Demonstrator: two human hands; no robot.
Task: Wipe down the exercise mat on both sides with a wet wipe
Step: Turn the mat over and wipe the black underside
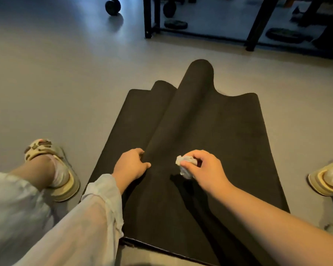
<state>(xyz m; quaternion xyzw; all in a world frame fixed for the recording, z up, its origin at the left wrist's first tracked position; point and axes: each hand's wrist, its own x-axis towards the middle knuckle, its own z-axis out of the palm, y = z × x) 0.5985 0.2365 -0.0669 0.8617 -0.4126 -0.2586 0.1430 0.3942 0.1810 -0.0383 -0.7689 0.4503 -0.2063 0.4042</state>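
A black exercise mat (229, 131) lies on the grey floor in front of me, with a raised fold running up its middle toward the far end. My left hand (130, 166) grips the near end of that fold, fingers curled on it. My right hand (204, 169) pinches a crumpled white wet wipe (185, 166) just above the mat, to the right of the fold.
My sandalled feet stand on either side of the mat, the left foot (52, 166) and the right foot (327, 177). A black metal rack (152, 18) with weight plates stands at the back right. A dark round weight (112, 6) lies on the floor at the back.
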